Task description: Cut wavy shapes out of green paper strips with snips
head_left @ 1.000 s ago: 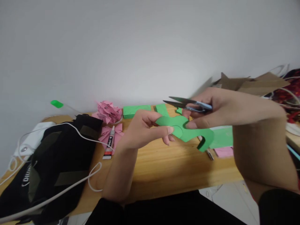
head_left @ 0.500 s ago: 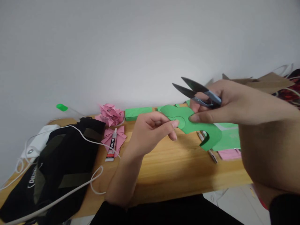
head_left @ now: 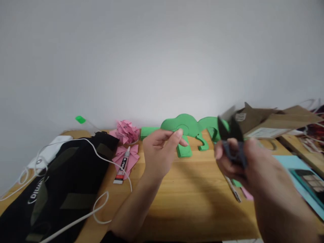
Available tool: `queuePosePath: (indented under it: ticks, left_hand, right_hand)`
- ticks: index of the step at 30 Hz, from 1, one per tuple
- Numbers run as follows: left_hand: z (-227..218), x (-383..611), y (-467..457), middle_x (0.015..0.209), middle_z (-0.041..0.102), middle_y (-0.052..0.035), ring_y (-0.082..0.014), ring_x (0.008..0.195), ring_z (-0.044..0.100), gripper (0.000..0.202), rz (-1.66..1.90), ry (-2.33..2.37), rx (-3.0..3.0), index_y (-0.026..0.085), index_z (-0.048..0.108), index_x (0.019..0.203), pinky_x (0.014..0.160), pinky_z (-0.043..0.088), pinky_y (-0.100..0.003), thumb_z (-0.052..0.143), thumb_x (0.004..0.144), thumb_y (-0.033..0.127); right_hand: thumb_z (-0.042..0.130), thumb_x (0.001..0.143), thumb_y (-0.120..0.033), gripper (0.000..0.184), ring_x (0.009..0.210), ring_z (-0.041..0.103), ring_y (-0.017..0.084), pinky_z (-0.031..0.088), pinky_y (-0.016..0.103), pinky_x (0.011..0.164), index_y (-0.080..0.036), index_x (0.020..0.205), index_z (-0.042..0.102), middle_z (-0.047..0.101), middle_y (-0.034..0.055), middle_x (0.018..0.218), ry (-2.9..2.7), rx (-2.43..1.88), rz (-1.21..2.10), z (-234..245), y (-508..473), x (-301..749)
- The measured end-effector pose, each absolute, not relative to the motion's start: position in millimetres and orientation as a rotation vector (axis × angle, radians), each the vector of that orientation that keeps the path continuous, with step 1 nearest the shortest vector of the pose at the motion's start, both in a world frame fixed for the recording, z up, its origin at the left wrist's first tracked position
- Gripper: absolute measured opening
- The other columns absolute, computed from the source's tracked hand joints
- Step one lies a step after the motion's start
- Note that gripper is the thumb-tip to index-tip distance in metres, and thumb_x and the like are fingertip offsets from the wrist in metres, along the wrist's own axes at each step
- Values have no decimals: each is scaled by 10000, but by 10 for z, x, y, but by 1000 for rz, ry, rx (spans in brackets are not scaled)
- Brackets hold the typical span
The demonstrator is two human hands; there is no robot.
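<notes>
My left hand [head_left: 160, 148] pinches a curvy green paper cut-out [head_left: 188, 125] between thumb and fingers, holding it up over the back of the wooden table [head_left: 177, 199]. My right hand [head_left: 243, 162], blurred by motion, grips small dark scissors [head_left: 231, 135] with the blades pointing up and apart, right of the cut-out and not touching it. More green paper pieces [head_left: 183, 150] lie on the table under the cut-out.
A black bag [head_left: 63, 182] with a white cord [head_left: 83, 216] fills the left side. Pink folded paper flowers [head_left: 126, 131] and a glue tube [head_left: 122, 165] lie behind it. Brown paper bags [head_left: 273, 119], a light blue sheet [head_left: 301, 175] and a pen [head_left: 234, 190] are at the right.
My right hand let go of the green cut-out and swung the scissors down and right. My left hand keeps the cut-out, now turned more upright. The view tilted down.
</notes>
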State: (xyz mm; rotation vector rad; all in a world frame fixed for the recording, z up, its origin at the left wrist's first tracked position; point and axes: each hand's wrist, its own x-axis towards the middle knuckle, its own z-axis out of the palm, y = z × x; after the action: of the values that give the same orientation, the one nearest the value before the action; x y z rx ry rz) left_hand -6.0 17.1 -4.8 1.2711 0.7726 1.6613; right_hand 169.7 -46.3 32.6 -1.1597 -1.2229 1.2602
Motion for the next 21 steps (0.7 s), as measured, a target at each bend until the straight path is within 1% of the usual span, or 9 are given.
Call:
queuePosePath:
  ticks: [1, 3, 6, 9, 13, 15, 18, 21]
  left_hand:
    - [-44, -55, 162, 579, 720, 37, -97, 538, 650, 210, 1683, 741, 1225, 221, 712, 624, 604, 536, -235, 741, 832, 238]
    - [-35, -51, 142, 582, 723, 40, -98, 537, 662, 209, 1707, 694, 1164, 216, 697, 640, 613, 550, -241, 745, 839, 261]
    - [-29, -53, 123, 600, 732, 31, -111, 552, 681, 209, 1696, 660, 1132, 214, 688, 663, 617, 557, -259, 750, 844, 297]
    - [-29, -55, 115, 597, 730, 24, -128, 539, 683, 226, 1659, 643, 1108, 215, 671, 669, 598, 557, -282, 758, 834, 342]
    - [-23, -55, 108, 573, 717, 26, -136, 536, 689, 252, 1645, 638, 1096, 209, 650, 671, 597, 568, -288, 750, 838, 371]
    - [-22, -55, 105, 574, 717, 25, -133, 530, 685, 260, 1653, 641, 1098, 204, 648, 665, 587, 564, -280, 754, 834, 371]
    - [-35, -56, 99, 575, 716, 25, -130, 523, 674, 250, 1659, 644, 1129, 210, 662, 658, 554, 541, -271, 757, 832, 362]
    - [-55, -54, 94, 590, 718, 32, -126, 549, 670, 218, 1713, 663, 1198, 231, 693, 663, 593, 544, -282, 741, 854, 327]
  right_hand:
    - [471, 907, -716, 569, 417, 202, 86, 147, 251, 374, -189, 773, 640, 313, -73, 485, -1194, -1111, 1309, 222, -489, 1632]
    - [459, 935, -678, 545, 436, 181, 87, 167, 243, 387, -179, 800, 633, 294, -81, 500, -1158, -1071, 1395, 61, -521, 1518]
    - [462, 972, -607, 484, 452, 198, 84, 216, 227, 409, -170, 843, 626, 332, -79, 527, -1131, -926, 1528, -51, -552, 1404]
    - [458, 995, -559, 431, 457, 235, 83, 251, 216, 421, -176, 872, 614, 372, -72, 550, -1110, -803, 1592, -74, -581, 1345]
    - [419, 1015, -545, 433, 429, 299, 83, 275, 223, 425, -177, 883, 606, 422, -65, 524, -1122, -804, 1592, -75, -606, 1315]
    - [412, 1013, -558, 444, 414, 310, 81, 277, 221, 417, -177, 889, 605, 434, -64, 512, -1127, -807, 1603, -72, -614, 1310]
    - [426, 1001, -572, 448, 393, 279, 74, 253, 209, 390, -176, 884, 599, 416, -72, 494, -1095, -826, 1626, -49, -624, 1300]
    - [439, 996, -569, 444, 380, 234, 67, 225, 196, 365, -175, 871, 599, 385, -85, 477, -1049, -859, 1627, -2, -627, 1286]
